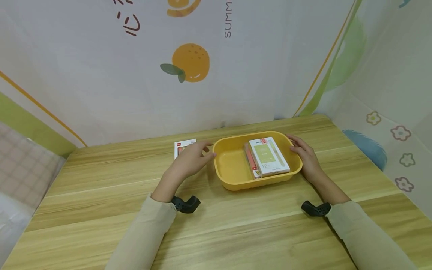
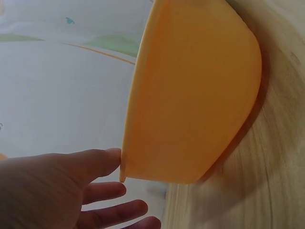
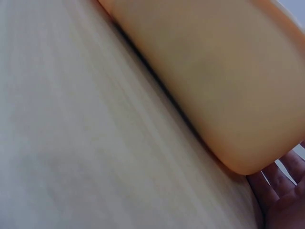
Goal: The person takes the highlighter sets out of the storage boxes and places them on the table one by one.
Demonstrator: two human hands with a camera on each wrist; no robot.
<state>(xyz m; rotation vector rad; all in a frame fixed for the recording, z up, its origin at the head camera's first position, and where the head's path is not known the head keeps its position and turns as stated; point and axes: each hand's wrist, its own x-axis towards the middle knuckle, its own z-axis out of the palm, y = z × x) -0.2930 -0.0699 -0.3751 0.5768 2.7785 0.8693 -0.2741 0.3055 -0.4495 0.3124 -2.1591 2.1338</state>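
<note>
A yellow plastic basin point(image 1: 233, 182) with rounded corners stands on the wooden table. In its right half lies a white box with a green panel point(image 1: 269, 155) marked "12", on top of a red and white packet point(image 1: 251, 161) that it partly hides. My left hand point(image 1: 189, 159) is at the basin's left end; its thumb touches the rim, and the loosely extended fingers point(image 2: 114, 210) show beyond the rim in the left wrist view. My right hand point(image 1: 307, 157) holds the basin's right end, thumb at the rim and fingers point(image 3: 281, 183) spread along the outside wall.
Behind my left hand lies a white box with a red logo point(image 1: 185, 143), mostly covered by the hand. The table point(image 1: 243, 228) meets a printed curtain point(image 1: 135, 93) at its back edge. Black wrist devices point(image 1: 186, 204) sit at both cuffs.
</note>
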